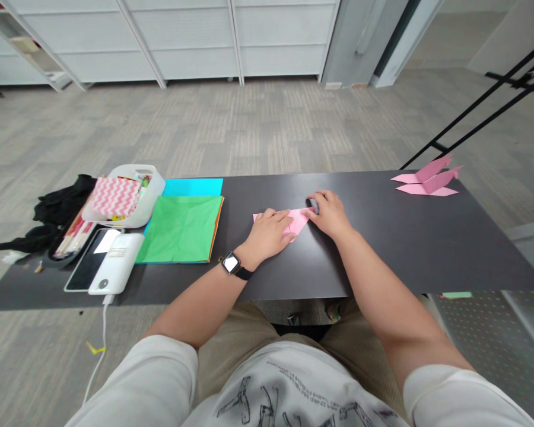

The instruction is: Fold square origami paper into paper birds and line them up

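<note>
Centrally, folded pink paper (299, 220), long axis left-to-right, corner pointing down-frame; left hand (268, 233) flat over it; right hand (330, 216) arched, thumb at right end, forefinger apart.

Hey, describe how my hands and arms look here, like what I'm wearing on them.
Both your left hand and right hand are ungloved. The left wrist wears a rectangular black smartwatch with a dark band. Loose white sleeves end around the elbows.
</note>
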`<move>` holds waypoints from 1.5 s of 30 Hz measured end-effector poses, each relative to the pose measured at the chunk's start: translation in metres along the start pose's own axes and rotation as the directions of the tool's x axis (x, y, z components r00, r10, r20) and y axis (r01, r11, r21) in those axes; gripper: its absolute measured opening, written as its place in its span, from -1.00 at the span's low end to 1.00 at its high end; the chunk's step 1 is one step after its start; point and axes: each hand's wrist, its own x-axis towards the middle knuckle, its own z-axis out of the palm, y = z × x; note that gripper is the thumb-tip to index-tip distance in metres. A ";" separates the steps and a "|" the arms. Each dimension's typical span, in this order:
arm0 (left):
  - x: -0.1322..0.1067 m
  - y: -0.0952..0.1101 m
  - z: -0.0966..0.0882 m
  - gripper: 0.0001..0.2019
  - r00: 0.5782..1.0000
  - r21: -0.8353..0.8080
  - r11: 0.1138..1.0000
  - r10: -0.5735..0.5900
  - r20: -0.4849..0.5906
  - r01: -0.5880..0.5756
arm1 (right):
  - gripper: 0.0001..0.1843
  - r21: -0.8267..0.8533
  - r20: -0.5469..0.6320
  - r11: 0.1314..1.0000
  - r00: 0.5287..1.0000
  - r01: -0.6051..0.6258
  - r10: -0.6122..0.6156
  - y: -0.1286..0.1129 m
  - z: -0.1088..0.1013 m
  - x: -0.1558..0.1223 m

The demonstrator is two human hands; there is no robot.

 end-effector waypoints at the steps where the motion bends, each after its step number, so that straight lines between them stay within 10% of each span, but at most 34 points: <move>1: 0.000 0.000 0.000 -0.59 1.000 -0.001 1.000 0.001 0.001 -0.001 | -0.54 -0.005 0.006 1.000 1.000 -0.012 0.012 0.003 -0.002 -0.001; 18: 0.004 -0.006 -0.001 -0.62 1.000 -0.007 1.000 -0.029 0.011 0.029 | 0.21 -0.108 0.433 0.990 0.901 0.087 -0.032 -0.043 -0.027 -0.021; 45: 0.003 -0.004 -0.005 -0.46 0.997 -0.030 0.998 -0.059 0.058 0.060 | 0.10 -0.142 0.255 0.951 0.919 -0.273 0.302 0.019 -0.020 0.013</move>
